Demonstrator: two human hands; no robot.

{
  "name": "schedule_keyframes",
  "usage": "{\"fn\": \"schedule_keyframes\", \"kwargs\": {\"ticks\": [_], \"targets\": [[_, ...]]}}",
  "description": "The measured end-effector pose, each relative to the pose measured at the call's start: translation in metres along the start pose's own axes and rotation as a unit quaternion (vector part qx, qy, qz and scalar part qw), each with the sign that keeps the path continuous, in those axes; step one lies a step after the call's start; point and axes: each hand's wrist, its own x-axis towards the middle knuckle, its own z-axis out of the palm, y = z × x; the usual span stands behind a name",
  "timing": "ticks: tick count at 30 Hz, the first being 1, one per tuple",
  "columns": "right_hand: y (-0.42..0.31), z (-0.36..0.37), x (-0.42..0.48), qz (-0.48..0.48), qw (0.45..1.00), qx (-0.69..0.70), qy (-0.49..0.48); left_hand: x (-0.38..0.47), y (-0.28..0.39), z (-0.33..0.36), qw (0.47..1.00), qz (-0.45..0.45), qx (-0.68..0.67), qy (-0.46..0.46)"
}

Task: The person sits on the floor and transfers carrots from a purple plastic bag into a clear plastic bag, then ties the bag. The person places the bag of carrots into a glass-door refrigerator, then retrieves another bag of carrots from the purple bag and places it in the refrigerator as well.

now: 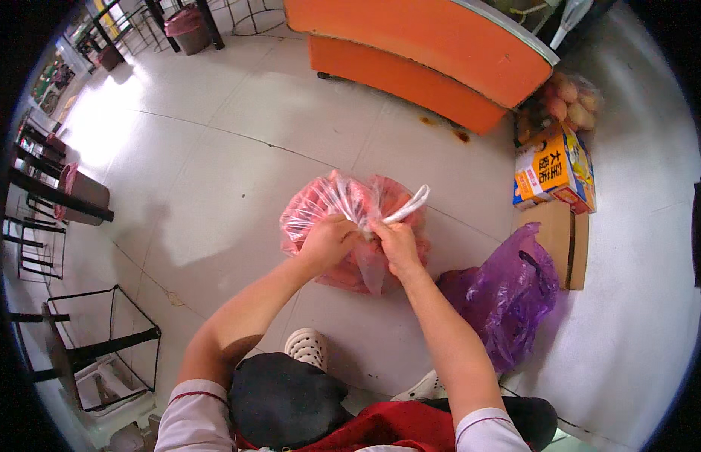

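A clear plastic bag [314, 206] full of pinkish-red contents, which I cannot identify, rests on the tiled floor between my feet and an orange cabinet. My left hand [328, 240] pinches the gathered plastic near the middle of its top. Close beside it, my right hand [398, 246] grips the same bunched neck. A looped white strip [410, 204] sticks up past the right thumb; the fingers hide where it joins the bag. Below the hands, a loose flap of clear plastic [372, 268] hangs over the near side.
A crumpled purple plastic bag [506, 299] lies right of my right forearm. Along the wall are a cardboard box [548, 234], a printed orange carton [551, 169] and bagged potatoes [573, 104]. The orange cabinet [418, 39] stands ahead; lined bins [88, 195] and black-framed stools [110, 344] are left.
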Motion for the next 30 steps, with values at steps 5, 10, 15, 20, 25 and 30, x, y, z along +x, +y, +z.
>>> {"fn": "schedule_keyframes", "kwargs": {"ticks": [5,10,15,20,25,30], "targets": [[0.002,0.015,-0.010,-0.078,0.992,-0.081,0.056,-0.007,-0.009,0.020,0.965,-0.175,-0.195,0.011],[-0.002,0.013,-0.008,-0.395,0.796,-0.458,0.027,0.003,-0.003,0.017,0.974,-0.171,-0.146,0.024],[-0.016,0.011,-0.008,-0.345,0.705,-0.618,-0.045,0.011,0.002,-0.001,0.997,-0.055,-0.035,-0.035],[-0.015,0.005,-0.019,-0.219,0.835,-0.505,-0.021,-0.012,0.042,-0.010,0.980,0.036,0.099,0.169],[-0.002,0.006,-0.028,0.257,0.940,0.173,-0.140,-0.042,0.045,0.015,0.977,-0.123,-0.127,0.119],[0.004,0.017,-0.036,-0.060,0.985,-0.146,-0.072,-0.047,0.029,0.020,0.989,-0.039,-0.080,0.118]]}}
